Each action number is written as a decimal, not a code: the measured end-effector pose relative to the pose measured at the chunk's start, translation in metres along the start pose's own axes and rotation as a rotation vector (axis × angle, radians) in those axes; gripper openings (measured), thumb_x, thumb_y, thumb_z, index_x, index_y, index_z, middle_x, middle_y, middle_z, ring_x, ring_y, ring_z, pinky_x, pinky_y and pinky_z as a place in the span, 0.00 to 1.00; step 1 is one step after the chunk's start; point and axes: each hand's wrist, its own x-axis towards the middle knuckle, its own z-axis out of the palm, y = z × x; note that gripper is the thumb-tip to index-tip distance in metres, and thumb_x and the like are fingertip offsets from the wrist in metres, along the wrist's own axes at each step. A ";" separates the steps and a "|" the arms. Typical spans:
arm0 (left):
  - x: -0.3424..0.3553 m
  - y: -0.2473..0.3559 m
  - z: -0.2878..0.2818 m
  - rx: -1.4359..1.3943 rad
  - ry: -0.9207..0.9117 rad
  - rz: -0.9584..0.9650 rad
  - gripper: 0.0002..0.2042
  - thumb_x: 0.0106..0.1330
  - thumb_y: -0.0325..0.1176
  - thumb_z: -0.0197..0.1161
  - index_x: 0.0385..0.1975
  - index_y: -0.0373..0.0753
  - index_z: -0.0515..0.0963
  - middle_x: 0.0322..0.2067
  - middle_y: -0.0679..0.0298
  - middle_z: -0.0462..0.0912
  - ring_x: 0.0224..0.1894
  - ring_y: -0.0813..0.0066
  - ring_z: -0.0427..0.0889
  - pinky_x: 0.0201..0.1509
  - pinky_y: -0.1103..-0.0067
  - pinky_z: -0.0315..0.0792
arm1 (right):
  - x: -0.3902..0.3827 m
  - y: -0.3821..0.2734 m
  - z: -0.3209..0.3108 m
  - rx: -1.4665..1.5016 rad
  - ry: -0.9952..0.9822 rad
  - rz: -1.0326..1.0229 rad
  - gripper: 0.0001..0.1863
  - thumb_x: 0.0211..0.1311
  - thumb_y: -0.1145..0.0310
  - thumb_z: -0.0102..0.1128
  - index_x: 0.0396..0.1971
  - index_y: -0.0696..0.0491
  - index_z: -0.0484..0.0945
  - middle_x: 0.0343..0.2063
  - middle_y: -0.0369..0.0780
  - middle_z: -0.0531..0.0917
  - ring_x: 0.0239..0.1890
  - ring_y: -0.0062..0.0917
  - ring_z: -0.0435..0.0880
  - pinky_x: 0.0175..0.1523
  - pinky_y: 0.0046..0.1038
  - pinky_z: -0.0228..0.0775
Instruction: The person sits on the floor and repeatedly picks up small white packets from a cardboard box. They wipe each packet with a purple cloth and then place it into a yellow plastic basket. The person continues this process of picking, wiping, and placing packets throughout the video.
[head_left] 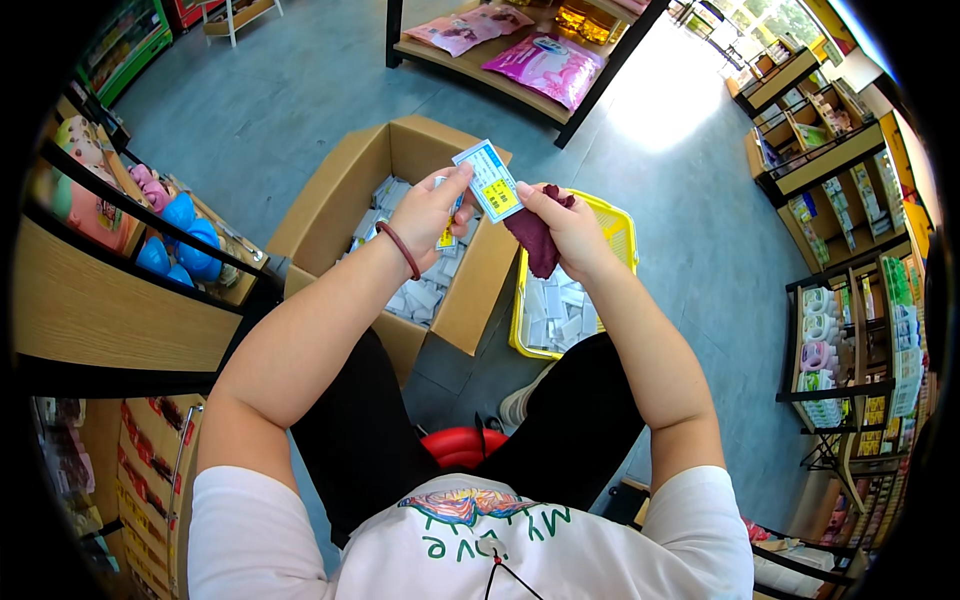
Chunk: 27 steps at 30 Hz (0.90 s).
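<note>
My left hand [425,215] is closed on a blue, white and yellow price label [488,178], pinched at its left edge. A second label [446,238] shows among the lower fingers of that hand. In my closed right hand [572,235] is a bunched dark maroon cloth [532,245]. The right thumb meets the first label's lower right corner, and the cloth lies just under that corner. Below my left hand stands an open cardboard box [345,165] with many small white pieces inside. A yellow plastic basket [628,230] with similar white pieces stands below my right hand.
A shelf [455,60] with pink packages is ahead. Shelving with blue and pink toys [185,225] rises close on the left. Stocked shelves [850,340] line the right side. Something red and rounded [462,447] sits between my legs, on the grey floor [700,260].
</note>
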 end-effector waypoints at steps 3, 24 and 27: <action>0.003 -0.002 -0.003 0.014 -0.019 -0.004 0.13 0.67 0.45 0.52 0.36 0.40 0.70 0.29 0.69 0.71 0.22 0.85 0.63 0.23 0.87 0.59 | 0.000 0.000 0.002 -0.009 -0.011 -0.017 0.14 0.58 0.60 0.61 0.35 0.56 0.78 0.26 0.35 0.80 0.27 0.15 0.76 0.33 0.17 0.69; -0.005 -0.006 0.008 0.297 0.073 -0.027 0.10 0.63 0.42 0.59 0.36 0.43 0.74 0.21 0.74 0.72 0.19 0.90 0.62 0.21 0.89 0.58 | 0.001 0.007 0.006 -0.250 0.051 -0.136 0.15 0.60 0.59 0.57 0.31 0.58 0.78 0.22 0.35 0.79 0.22 0.14 0.75 0.27 0.17 0.67; -0.005 -0.002 0.007 0.295 0.137 -0.032 0.10 0.63 0.38 0.60 0.37 0.40 0.74 0.25 0.71 0.75 0.19 0.90 0.62 0.21 0.88 0.59 | 0.001 0.007 0.005 -0.299 0.065 -0.112 0.15 0.60 0.59 0.57 0.32 0.57 0.79 0.22 0.35 0.79 0.22 0.14 0.75 0.28 0.17 0.67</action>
